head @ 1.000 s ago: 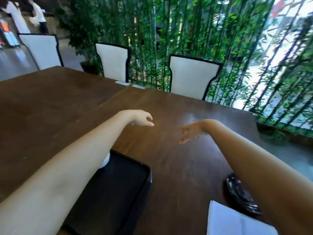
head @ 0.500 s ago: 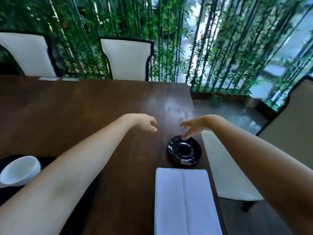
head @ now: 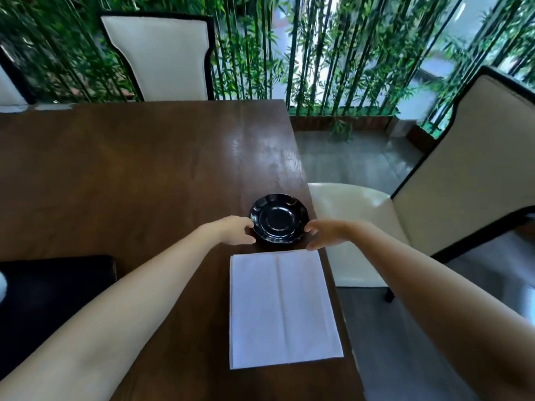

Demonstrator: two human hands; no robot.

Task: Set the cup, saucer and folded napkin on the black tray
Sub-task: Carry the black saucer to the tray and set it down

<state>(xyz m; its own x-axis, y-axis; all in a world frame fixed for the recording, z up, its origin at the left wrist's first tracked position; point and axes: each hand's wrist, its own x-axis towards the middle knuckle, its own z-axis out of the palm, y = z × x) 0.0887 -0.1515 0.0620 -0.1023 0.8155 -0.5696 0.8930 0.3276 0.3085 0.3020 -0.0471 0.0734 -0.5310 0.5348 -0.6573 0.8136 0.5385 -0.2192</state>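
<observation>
Both hands have dropped down and closed in on the saucer since half a second back, when they were floating above it, so now they bracket it from either side. Left hand [head: 231, 231] is at the saucer's [head: 278, 219] left rim, fingers curled loosely, thumb just under the near edge; can't really tell if it's touching or just beside. Right hand [head: 324, 234] is at the right rim, fingers spread apart, fingertips right at the edge. Neither grip is clamped on anything yet, and the saucer sits flat on the brown surface [head: 130, 175] near its right edge.

Folded napkin [head: 282, 309] lies flat just on the near side of the saucer, not touching it. Black tray [head: 55, 287] is off to the left, partly under the left forearm, well apart from the saucer. A sliver of white at the far left edge could be the cup [head: 2, 287], mostly cut off. Cream chair [head: 359, 227] sits beside the surface on the right.
</observation>
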